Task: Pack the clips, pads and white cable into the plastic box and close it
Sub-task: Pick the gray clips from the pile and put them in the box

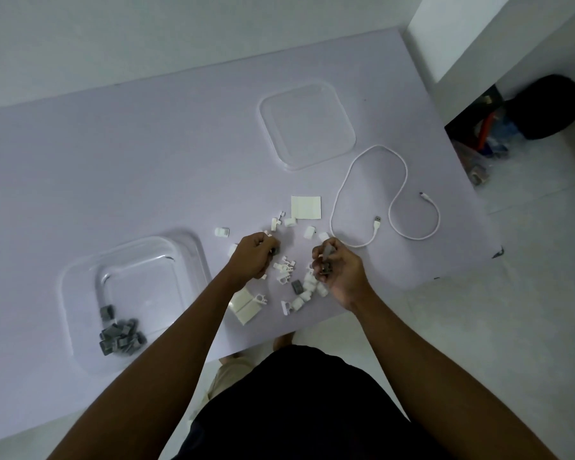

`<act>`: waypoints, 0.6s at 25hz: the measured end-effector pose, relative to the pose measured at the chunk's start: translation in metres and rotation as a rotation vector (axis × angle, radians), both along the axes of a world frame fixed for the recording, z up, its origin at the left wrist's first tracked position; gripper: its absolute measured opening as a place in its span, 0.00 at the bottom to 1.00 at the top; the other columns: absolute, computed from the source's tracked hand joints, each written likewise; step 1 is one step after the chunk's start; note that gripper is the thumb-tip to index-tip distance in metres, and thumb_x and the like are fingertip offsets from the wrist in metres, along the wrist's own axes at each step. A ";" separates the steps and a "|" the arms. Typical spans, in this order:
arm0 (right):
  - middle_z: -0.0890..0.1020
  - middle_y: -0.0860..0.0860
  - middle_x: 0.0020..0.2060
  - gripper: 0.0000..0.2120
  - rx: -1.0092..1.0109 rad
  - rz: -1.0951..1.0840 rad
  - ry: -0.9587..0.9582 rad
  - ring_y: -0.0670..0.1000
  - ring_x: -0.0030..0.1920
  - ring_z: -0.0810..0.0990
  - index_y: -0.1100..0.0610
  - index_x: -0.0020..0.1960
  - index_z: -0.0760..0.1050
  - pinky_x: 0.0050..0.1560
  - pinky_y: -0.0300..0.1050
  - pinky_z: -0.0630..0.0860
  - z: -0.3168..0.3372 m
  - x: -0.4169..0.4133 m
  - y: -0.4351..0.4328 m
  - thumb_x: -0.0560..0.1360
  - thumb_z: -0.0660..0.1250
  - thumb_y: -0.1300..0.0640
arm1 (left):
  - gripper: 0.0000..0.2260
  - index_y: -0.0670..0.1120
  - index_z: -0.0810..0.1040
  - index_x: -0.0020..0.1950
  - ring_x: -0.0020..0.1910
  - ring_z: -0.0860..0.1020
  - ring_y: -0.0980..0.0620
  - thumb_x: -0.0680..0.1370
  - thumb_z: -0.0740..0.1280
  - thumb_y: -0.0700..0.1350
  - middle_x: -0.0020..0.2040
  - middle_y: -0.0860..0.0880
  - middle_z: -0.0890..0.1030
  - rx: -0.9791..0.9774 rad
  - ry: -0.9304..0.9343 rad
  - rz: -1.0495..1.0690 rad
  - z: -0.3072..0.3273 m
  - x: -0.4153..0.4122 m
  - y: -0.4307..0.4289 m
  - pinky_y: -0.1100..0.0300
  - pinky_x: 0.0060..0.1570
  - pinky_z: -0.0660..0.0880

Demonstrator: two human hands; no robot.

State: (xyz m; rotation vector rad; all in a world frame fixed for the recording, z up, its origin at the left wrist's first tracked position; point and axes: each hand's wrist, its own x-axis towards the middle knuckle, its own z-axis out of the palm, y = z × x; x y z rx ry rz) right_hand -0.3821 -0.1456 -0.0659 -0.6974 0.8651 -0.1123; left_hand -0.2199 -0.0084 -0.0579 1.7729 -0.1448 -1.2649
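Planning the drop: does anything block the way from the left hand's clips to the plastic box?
Nothing visible does. The plastic box stands open left of the left hand and its clips; the lid lies apart, farther back on the table.

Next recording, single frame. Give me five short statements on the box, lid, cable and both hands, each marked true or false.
1. The plastic box has grey clips in its near corner. True.
2. The lid is on the box. False: it lies on the table, apart from the box and farther away.
3. The white cable is packed in the box. False: it lies loose on the table, right of the lid.
4. The right hand holds grey clips. True.
5. The left hand lies flat and empty. False: its fingers curl round a grey clip.
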 end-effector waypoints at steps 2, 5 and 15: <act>0.78 0.57 0.41 0.03 0.122 -0.048 -0.074 0.53 0.34 0.70 0.55 0.41 0.69 0.34 0.45 0.58 0.003 -0.012 0.005 0.71 0.58 0.61 | 0.10 0.44 0.71 0.37 0.23 0.62 0.53 0.78 0.63 0.44 0.29 0.47 0.69 -0.014 -0.009 -0.038 0.004 -0.003 0.004 0.62 0.24 0.60; 0.78 0.57 0.36 0.05 0.086 -0.044 0.036 0.53 0.29 0.72 0.55 0.41 0.72 0.30 0.42 0.61 0.006 -0.015 0.018 0.74 0.62 0.54 | 0.10 0.44 0.71 0.37 0.23 0.62 0.54 0.78 0.63 0.43 0.28 0.48 0.70 -0.022 -0.017 -0.056 0.010 -0.003 0.013 0.62 0.25 0.60; 0.72 0.51 0.30 0.14 -0.867 0.286 0.592 0.50 0.30 0.69 0.55 0.36 0.67 0.33 0.43 0.69 -0.013 -0.020 0.062 0.71 0.72 0.58 | 0.13 0.46 0.70 0.34 0.23 0.62 0.54 0.79 0.62 0.43 0.26 0.49 0.69 -0.053 -0.056 -0.042 0.034 -0.001 0.058 0.62 0.24 0.60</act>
